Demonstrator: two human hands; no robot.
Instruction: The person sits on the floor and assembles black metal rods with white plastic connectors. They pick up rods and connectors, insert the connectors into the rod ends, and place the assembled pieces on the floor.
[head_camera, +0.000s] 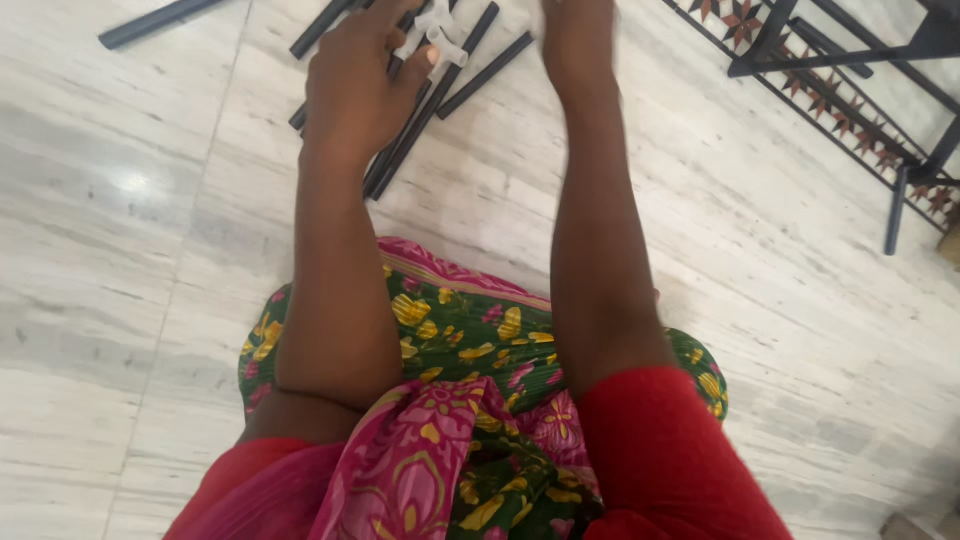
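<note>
Overhead, both hands' fingers (430, 55) hold white connectors (435, 30) above dark rods (420, 115) on pale marble floor (130, 250).

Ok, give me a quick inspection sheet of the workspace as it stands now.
Surface: pale marble floor, bare in front of the knees.
Job's things: dark rods bunched together; white plastic connectors on them.
Clutter: one stray rod at far left.
Grippers: left hand rests on the rods; right hand reaches beside them, grip unclear.
Cables: nothing seen.
Surroundings: black metal frame on a patterned floor border, at right.
</note>
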